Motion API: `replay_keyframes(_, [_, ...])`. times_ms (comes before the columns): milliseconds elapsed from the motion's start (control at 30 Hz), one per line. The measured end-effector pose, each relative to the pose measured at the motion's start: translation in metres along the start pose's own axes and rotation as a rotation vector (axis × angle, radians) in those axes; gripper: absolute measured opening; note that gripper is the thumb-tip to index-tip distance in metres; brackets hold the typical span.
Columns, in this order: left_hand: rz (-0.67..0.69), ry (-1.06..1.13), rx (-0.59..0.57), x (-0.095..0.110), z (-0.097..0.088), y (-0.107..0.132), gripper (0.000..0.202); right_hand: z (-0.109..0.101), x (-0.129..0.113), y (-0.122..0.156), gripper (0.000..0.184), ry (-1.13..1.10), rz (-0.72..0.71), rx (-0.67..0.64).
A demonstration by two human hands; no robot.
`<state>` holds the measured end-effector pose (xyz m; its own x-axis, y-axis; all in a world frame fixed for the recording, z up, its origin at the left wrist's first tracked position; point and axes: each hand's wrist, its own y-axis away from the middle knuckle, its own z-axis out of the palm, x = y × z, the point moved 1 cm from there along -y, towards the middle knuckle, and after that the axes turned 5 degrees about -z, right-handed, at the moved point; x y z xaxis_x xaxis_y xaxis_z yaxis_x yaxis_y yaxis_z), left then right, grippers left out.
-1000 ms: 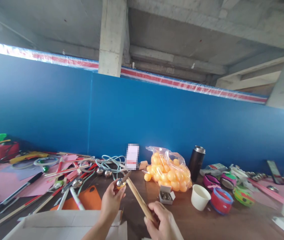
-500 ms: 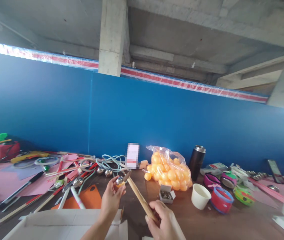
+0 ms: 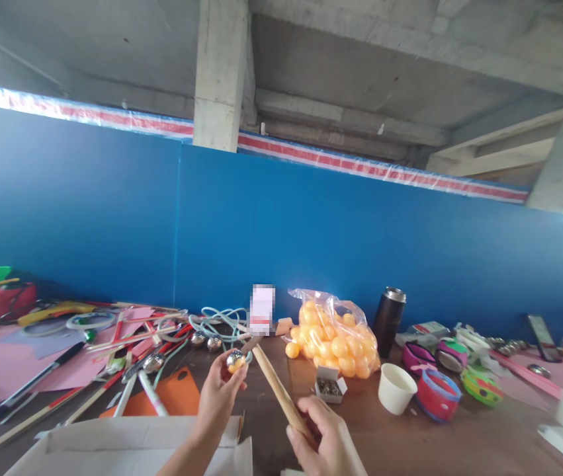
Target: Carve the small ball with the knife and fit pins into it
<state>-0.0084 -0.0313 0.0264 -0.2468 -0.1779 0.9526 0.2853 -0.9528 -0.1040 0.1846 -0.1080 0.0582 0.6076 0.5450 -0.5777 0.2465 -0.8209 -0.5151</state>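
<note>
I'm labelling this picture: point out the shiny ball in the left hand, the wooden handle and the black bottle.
Shiny ball (image 3: 235, 359), head view: visible face.
Wooden handle (image 3: 280, 390), head view: mid-shaft.
Black bottle (image 3: 389, 324), head view: body.

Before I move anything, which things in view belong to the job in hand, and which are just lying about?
In use, by the look of it:
shiny ball, in the left hand
hammer, in the right hand

Seemingly just lying about:
bagged orange balls
black bottle
cup
orange sheet
</note>
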Motion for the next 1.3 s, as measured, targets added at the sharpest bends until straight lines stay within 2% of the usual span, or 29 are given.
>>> replay_keyframes(167, [-0.047, 0.008, -0.017, 0.003, 0.001, 0.002, 0.055, -0.002, -0.005, 0.0, 0.005, 0.026, 0.002, -0.034])
replay_keyframes(367, [-0.065, 0.008, -0.057, 0.006, 0.001, 0.003, 0.059, -0.007, -0.007, -0.002, 0.005, -0.012, 0.03, 0.007])
replay_keyframes(500, [-0.099, 0.012, -0.034, 0.003, 0.001, 0.002, 0.062, -0.008, -0.007, -0.002, 0.005, 0.002, 0.061, -0.031])
replay_keyframes(667, [-0.071, 0.052, -0.065, -0.002, -0.001, 0.0, 0.061, -0.008, -0.006, -0.001, 0.008, -0.015, 0.062, 0.003])
replay_keyframes(833, [-0.053, 0.023, -0.09, -0.003, 0.0, 0.001, 0.064, -0.008, -0.004, -0.001, 0.006, -0.025, 0.047, -0.044])
replay_keyframes(967, [-0.038, -0.004, -0.097, 0.0, 0.001, 0.003, 0.063, -0.007, -0.001, -0.001, 0.009, -0.053, 0.065, 0.021])
replay_keyframes(1167, [-0.027, 0.001, -0.088, -0.002, 0.002, 0.004, 0.063, -0.006, -0.003, -0.001, 0.002, -0.011, 0.069, 0.006])
replay_keyframes(1300, [0.022, -0.164, -0.073, 0.002, 0.005, 0.01, 0.054, -0.004, 0.009, 0.0, 0.005, 0.095, 0.095, 0.098])
